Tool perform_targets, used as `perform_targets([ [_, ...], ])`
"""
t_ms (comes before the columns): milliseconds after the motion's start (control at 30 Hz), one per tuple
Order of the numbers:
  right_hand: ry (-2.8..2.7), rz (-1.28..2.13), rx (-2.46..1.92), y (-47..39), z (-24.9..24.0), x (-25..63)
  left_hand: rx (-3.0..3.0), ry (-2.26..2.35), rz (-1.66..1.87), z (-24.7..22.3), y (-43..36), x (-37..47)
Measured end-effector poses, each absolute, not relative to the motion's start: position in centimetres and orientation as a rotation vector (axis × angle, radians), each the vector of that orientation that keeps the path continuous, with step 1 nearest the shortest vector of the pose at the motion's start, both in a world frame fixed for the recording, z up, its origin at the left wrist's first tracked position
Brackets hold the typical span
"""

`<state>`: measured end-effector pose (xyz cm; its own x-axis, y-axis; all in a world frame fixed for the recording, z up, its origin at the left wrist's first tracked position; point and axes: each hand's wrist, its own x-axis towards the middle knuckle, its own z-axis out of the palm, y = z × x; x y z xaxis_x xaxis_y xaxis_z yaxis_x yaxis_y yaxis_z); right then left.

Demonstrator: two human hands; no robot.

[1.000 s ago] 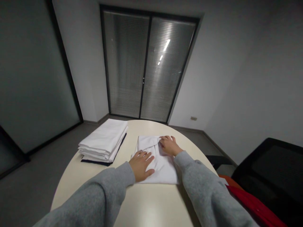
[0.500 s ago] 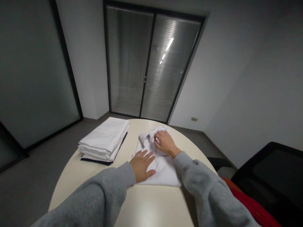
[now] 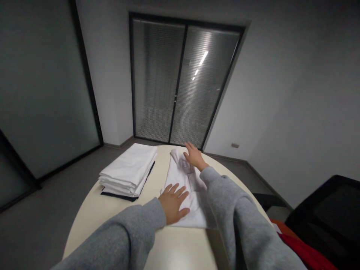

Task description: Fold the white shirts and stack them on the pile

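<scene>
A white garment [image 3: 197, 206] with a collar lies folded on the round, pale table [image 3: 180, 243]. My left hand [image 3: 173, 204] rests on its lower left part, palm down with fingers spread. Over the collar end, at the garment's far side, my right hand [image 3: 194, 155] is open with its fingers stretched forward; whether it touches the cloth is unclear. Part of the garment's right side is hidden by my right sleeve.
A stack of folded white cloth [image 3: 128, 168] stands on the table's left side, with a dark folded piece [image 3: 120, 195] at its bottom. A black mesh chair [image 3: 332, 213] with red and orange cloth [image 3: 300, 243] is at the right.
My right hand has opened from its pinch at the collar and moved slightly farther out. The collar end now lies flatter and farther away. My left hand stays spread on the garment.
</scene>
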<state>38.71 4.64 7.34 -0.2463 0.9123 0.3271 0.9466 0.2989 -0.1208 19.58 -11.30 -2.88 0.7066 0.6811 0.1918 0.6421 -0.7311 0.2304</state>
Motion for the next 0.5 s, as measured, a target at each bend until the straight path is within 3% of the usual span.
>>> perform_targets([
  [333, -2.406, 0.031, -1.642, -4.5, -1.6, 42.0, 2.85, 1.055, 0.459, -2.3, -11.7, 19.7],
  [500, -2.32, 0.03, -1.653, -4.8, -1.8, 42.0, 2.927, 1.032, 0.461, -0.1, -11.8, 19.8],
])
